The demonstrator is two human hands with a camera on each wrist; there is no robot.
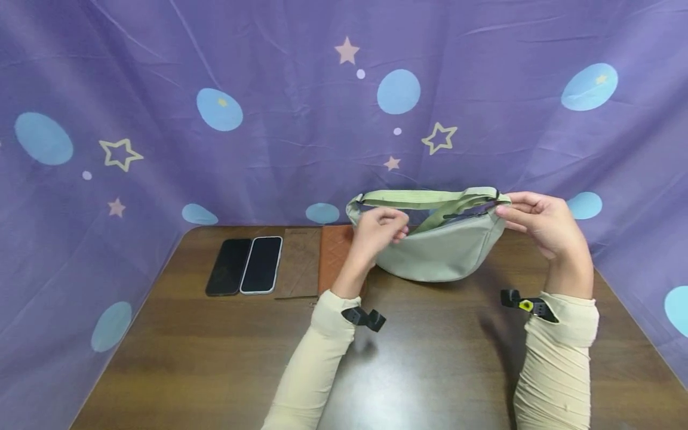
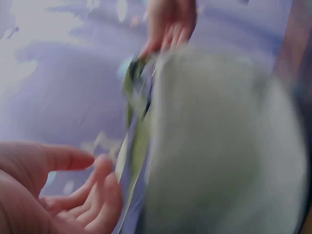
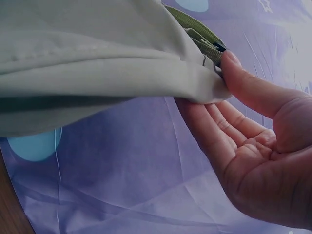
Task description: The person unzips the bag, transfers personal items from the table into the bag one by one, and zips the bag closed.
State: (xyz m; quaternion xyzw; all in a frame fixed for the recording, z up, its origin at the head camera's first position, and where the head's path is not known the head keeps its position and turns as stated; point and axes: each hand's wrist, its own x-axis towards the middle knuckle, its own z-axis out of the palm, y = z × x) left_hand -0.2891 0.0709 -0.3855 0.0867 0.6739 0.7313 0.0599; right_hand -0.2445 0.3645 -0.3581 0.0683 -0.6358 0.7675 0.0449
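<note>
A light green crescent-shaped waist bag (image 1: 438,257) with a green webbing strap (image 1: 414,198) is held up at the back of the table. My right hand (image 1: 548,224) pinches its right end; in the right wrist view the thumb (image 3: 253,87) lies on the top of that corner, the fingers beneath. In front of the bag's left part is my left hand (image 1: 380,230), its fingers loosely bent. The left wrist view shows thumb and fingertips close together beside the strap (image 2: 139,151), with nothing visible between them. A dark zipper opening (image 1: 467,214) runs along the bag's top.
Left of the bag, a black phone (image 1: 229,267), a white-edged phone (image 1: 261,266), a brown leather-like flat item (image 1: 300,263) and an orange-brown quilted item (image 1: 334,254) lie in a row on the wooden table (image 1: 215,358). A purple patterned cloth (image 1: 301,119) hangs behind and at both sides.
</note>
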